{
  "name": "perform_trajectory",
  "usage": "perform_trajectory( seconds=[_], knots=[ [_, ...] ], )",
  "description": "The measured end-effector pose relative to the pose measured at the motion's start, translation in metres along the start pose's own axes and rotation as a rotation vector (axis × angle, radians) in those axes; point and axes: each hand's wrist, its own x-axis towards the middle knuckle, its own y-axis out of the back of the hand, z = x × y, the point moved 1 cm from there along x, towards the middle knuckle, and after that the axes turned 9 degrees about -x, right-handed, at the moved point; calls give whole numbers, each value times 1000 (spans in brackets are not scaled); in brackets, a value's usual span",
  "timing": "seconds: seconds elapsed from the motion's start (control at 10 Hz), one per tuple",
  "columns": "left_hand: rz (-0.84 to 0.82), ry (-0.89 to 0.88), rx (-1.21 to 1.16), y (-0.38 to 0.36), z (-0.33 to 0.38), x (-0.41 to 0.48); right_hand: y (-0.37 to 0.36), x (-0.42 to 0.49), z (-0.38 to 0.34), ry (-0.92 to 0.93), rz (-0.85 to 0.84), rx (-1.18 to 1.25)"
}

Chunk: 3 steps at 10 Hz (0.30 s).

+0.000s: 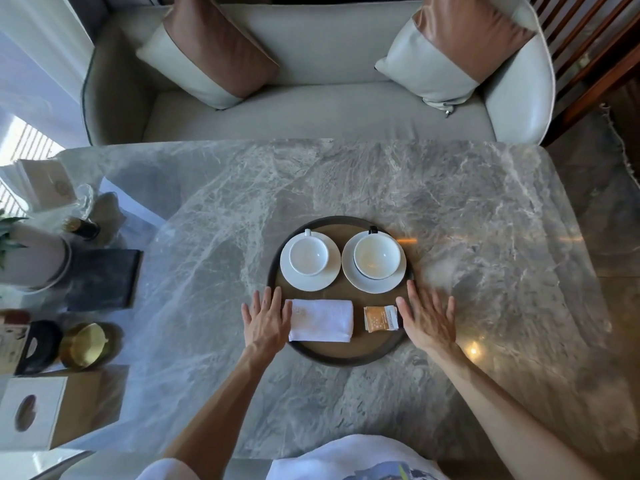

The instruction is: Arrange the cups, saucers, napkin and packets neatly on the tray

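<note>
A round dark tray [341, 358] lies on the marble table. On its far half stand two white cups on white saucers: the left cup [309, 254] on its saucer [329, 277], the right cup [376, 256] on its saucer [349, 268]. A folded white napkin [322, 320] lies on the near half, and a small stack of orange and white packets [380, 318] lies to its right. My left hand [268, 318] rests flat with straight fingers over the tray's left rim, beside the napkin. My right hand [427, 320] lies flat at the right rim, its thumb near the packets.
A grey sofa [311, 112] with two cushions stands beyond the table [485, 220]. Along the left edge sit a white planter [34, 261], a dark folder [102, 278], a gold bowl [86, 344], a black holder [38, 344] and a tissue box [31, 414].
</note>
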Motion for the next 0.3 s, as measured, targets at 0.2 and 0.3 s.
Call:
perform_trajectory(
  seconds=[0.2,0.3],
  knots=[
    [16,54,112,64,23,9,75,7,2,56,116,-19],
    [68,0,145,110,50,16,131,13,-10,97,206,-74]
  ],
)
